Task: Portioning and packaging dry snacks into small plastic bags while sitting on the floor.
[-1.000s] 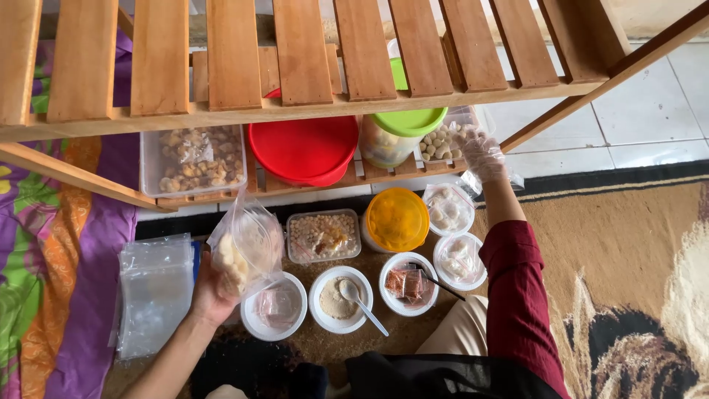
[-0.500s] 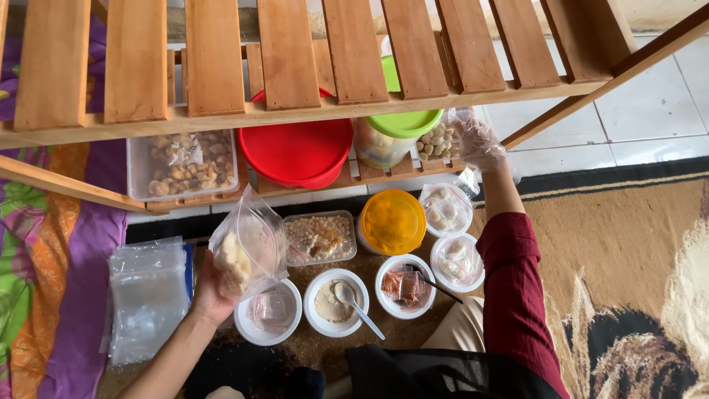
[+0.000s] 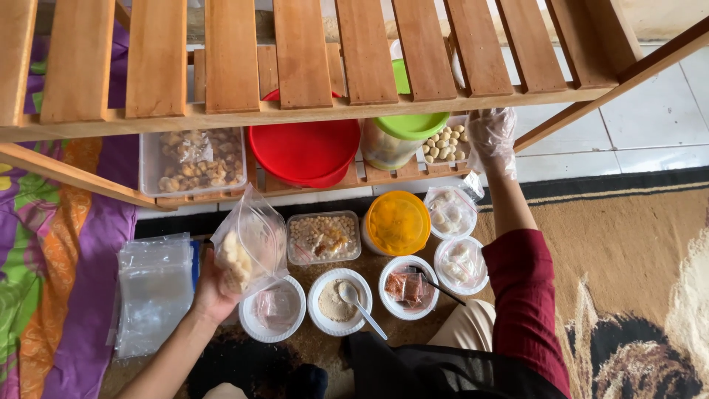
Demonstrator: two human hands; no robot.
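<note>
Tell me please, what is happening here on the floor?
A person sits on a carpet before a low wooden rack. The left hand holds up a clear plastic bag with pale snack pieces inside. The gloved right hand reaches to a clear tub of round pale pieces on the lower shelf. Small white bowls and lidded containers stand in front.

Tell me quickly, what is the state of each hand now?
Left hand: closed, holding a clear plastic bag of pale snacks.
Right hand, in a clear glove: empty, at the shelf's small clear tub.

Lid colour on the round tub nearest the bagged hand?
Yellow-orange lid, clearest in the head view.
</note>
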